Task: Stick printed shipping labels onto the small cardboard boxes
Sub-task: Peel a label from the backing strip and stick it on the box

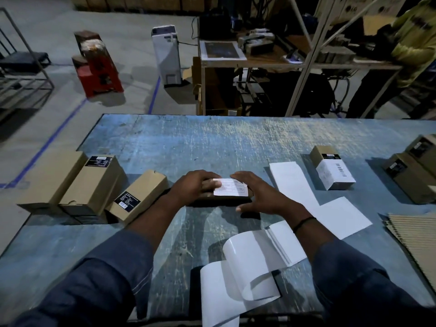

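A small cardboard box (224, 200) lies at the middle of the frame on the blue table (188, 147), and one white printed label (232, 188) is laid on its top face. The box is gripped at its left end by the left hand (194, 186), with a fingertip pressed on the label's left edge. The right hand (256, 197) is laid flat, fingers extended, over the label's far edge and the box's right end. Ruled cells and lines of print are seen on the label, but none can be read.

At the left of the frame three brown boxes (94, 185) are grouped, touching. Black stickers with illegible white print are carried by two of them. At the right, one labelled box (333, 171) is shown with a barcode on its white label. Two more stickered boxes (410, 178) are seen at the right edge. Seven boxes are counted in all.

Two flat white sheets (342, 220) lie right of the hands, and one curled liner strip (247, 267) lies at lower centre. A carton (354, 8) at the upper right is marked with what looks like "LG".
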{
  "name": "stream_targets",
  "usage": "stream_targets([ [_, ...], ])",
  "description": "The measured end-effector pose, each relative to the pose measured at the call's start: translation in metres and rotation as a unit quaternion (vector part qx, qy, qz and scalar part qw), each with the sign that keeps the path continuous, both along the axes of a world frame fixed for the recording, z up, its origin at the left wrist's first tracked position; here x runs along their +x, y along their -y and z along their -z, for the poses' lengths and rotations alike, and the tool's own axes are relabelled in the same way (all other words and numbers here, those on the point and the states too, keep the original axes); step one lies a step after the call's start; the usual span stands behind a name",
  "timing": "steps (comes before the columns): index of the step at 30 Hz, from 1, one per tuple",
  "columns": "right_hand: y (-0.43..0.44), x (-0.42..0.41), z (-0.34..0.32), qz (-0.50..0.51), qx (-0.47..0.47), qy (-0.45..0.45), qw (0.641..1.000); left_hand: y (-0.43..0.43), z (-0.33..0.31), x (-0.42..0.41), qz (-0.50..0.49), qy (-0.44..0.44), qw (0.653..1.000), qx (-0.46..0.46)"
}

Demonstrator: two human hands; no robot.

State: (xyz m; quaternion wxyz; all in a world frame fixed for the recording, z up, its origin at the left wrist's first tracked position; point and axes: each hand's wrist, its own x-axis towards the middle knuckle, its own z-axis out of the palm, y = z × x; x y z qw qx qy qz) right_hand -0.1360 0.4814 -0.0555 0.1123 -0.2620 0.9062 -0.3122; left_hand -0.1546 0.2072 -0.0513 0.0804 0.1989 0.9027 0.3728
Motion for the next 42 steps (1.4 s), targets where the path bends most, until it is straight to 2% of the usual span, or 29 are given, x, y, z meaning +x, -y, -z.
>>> stream_targets([
  [3, -0.004, -0.004, 0.004, 0.013, -0.015, -0.049, 0.999, 0.005, 0.009, 0.003, 0.066, -0.022, 0.997, 0.034],
  [7, -0.007, -0.002, 0.009, 0.006, -0.049, -0.080, 0.996, 0.007, 0.016, 0.004, 0.119, -0.126, 0.985, -0.013],
  [9, -0.009, -0.002, 0.014, 0.007, -0.059, -0.083, 0.995, 0.008, 0.018, 0.002, 0.121, -0.166, 0.978, -0.045],
  [12, -0.010, -0.005, 0.018, 0.009, -0.033, -0.091, 0.995, 0.009, 0.022, -0.001, 0.111, -0.179, 0.975, -0.076],
  [21, -0.008, -0.010, 0.018, 0.027, -0.003, -0.087, 0.996, 0.007, 0.033, -0.001, 0.093, -0.229, 0.966, -0.070],
  [25, -0.005, -0.007, 0.021, 0.037, 0.013, -0.109, 0.993, 0.007, 0.035, -0.002, 0.084, -0.215, 0.971, -0.066],
  [29, -0.001, 0.002, 0.028, 0.098, -0.075, -0.194, 0.973, 0.007, 0.036, -0.003, 0.078, -0.196, 0.976, -0.057],
  [33, 0.000, 0.003, 0.030, 0.117, -0.098, -0.245, 0.957, 0.006, 0.037, -0.003, 0.072, -0.190, 0.978, -0.050],
  [42, 0.002, 0.006, 0.028, 0.127, -0.151, -0.268, 0.943, 0.005, 0.031, 0.002, 0.058, -0.175, 0.982, -0.044],
])
